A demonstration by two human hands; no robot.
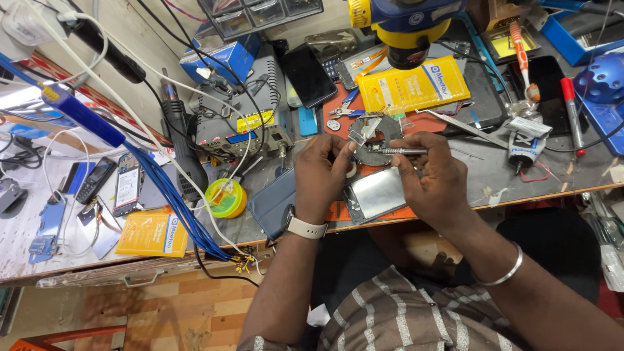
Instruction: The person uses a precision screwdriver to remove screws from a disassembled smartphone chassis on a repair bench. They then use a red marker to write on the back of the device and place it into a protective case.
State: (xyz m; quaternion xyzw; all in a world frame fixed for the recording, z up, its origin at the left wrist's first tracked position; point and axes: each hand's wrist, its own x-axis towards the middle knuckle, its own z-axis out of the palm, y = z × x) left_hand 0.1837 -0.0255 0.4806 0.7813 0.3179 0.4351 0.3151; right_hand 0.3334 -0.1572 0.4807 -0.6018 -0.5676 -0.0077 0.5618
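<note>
My fingers (pixel 404 151) on the right hand (pixel 434 182) are pinched shut around the slim silver metal screwdriver (pixel 395 151), which lies nearly level with its tip pointing left toward my other hand. The left hand (pixel 322 174) is curled closed too, thumb and fingertips gripping a small part held just above the bench; the part is too small and too covered by the fingers for me to tell what it is. The screwdriver tip meets the left fingertips right at that part.

Below and between my hands lies the opened grey smartphone with a shiny bare back plate (pixel 376 195), resting at the near edge of the cluttered grey workbench (pixel 559 172). Just behind my hands sits the round grey metal parts disc (pixel 382 138) on an orange silicone mat (pixel 338 107).

My judgement of progress: the phone already lies open, so the opening-up is done, and I am somewhere in the middle of the fine work on one small piece. Nothing shows the phone closed up again, so that remains.

Around me: a yellow flat packet (pixel 413 83) under the yellow microscope head (pixel 406 26), a grey soldering station (pixel 240 114) to the left with a bundle of blue wires (pixel 162 188), and a yellow roll of tape (pixel 226 198) near it.
</note>
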